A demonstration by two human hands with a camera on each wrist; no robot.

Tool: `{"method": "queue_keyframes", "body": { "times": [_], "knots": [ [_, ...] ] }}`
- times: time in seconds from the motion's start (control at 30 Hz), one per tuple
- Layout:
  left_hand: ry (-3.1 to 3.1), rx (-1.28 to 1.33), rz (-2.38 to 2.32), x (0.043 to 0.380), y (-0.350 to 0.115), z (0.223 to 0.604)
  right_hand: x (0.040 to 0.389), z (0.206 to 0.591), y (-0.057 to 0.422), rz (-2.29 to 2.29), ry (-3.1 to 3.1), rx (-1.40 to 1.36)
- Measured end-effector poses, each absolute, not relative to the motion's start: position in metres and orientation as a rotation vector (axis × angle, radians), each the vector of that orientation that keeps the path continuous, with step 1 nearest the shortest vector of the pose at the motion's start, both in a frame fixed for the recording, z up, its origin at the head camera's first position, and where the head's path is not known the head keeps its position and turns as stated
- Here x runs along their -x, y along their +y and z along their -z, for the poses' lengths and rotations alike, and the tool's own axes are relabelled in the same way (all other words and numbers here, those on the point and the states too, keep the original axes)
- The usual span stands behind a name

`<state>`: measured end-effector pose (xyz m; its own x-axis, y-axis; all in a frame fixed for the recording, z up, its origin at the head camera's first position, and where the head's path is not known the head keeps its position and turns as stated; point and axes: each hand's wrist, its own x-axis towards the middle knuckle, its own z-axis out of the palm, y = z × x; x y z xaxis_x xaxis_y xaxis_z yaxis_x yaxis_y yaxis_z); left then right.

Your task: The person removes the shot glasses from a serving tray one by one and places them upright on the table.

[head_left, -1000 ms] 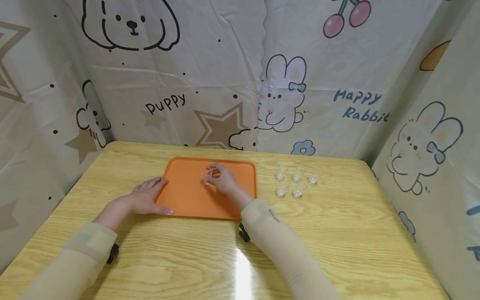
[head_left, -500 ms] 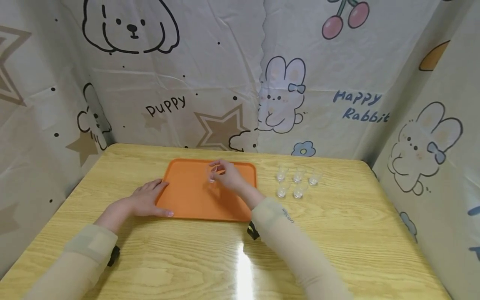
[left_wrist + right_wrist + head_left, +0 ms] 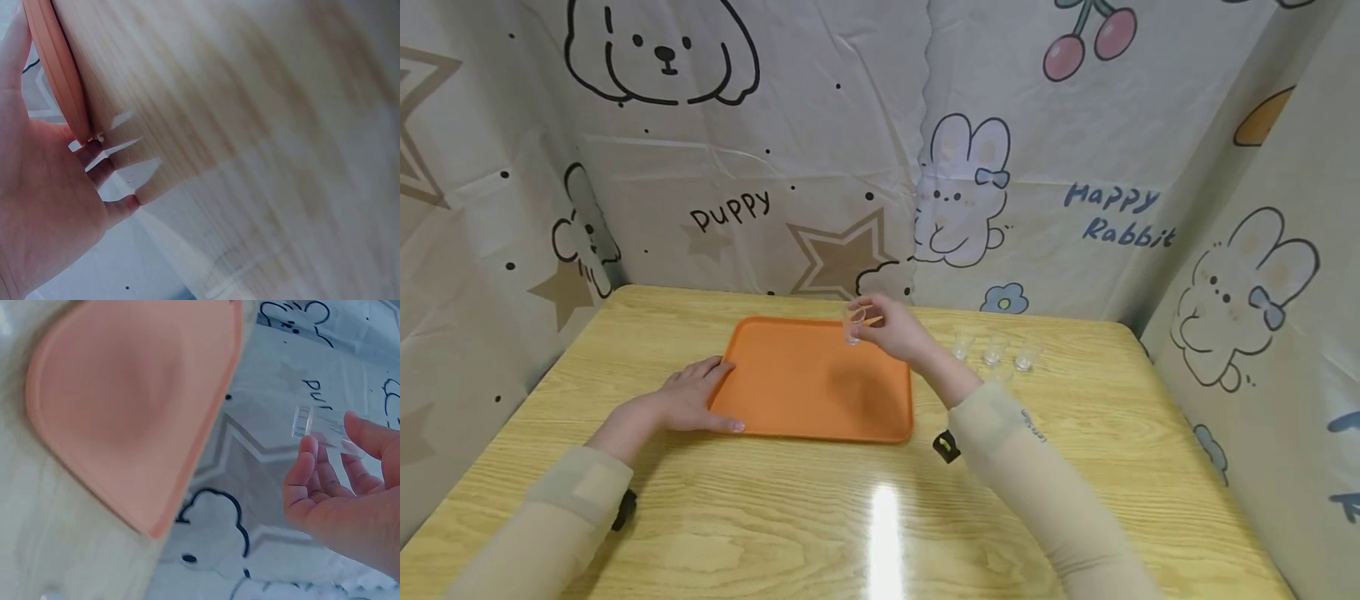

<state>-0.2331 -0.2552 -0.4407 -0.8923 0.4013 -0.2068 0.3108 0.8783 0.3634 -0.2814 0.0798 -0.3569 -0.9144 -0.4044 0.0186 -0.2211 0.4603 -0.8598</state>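
A small clear shot glass (image 3: 852,332) is pinched by my right hand (image 3: 898,332) above the far right part of the orange tray (image 3: 805,383). In the right wrist view, the shot glass (image 3: 317,425) shows a ribbed, thick base between the thumb and fingertips. My left hand (image 3: 691,404) rests against the tray's left side, its thumb by the front corner and fingers spread along the rim. The left wrist view has the tray's side (image 3: 59,75) against that hand (image 3: 50,194). Under the right hand, the tray's surface is bare apart from a shadow.
Several matching glasses (image 3: 994,354) stand on the wooden table (image 3: 760,517) right of the tray; the right forearm partly hides the front ones. A printed curtain (image 3: 842,167) hangs behind and at both sides of the table.
My right hand has lifted the shot glass and carried it right and away from me, from over the tray's middle to near its far right edge. The left hand stays put.
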Motion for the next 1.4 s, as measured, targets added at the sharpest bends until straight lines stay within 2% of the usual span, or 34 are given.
{"method": "queue_keyframes", "body": {
  "times": [0.67, 1.03, 1.4],
  "knots": [
    [2.757, -0.535, -0.445, 0.235, -0.256, 0.44, 0.268, 0.301, 0.177, 1.335, 2.583, 0.421],
    [2.764, -0.53, -0.446, 0.234, -0.258, 0.441, 0.257, 0.294, 0.232, 1.25, 2.645, 0.345],
    [2.762, -0.534, -0.45, 0.234, -0.256, 0.439, 0.243, 0.312, 0.277, 1.177, 2.692, 0.278]
  ]
}}
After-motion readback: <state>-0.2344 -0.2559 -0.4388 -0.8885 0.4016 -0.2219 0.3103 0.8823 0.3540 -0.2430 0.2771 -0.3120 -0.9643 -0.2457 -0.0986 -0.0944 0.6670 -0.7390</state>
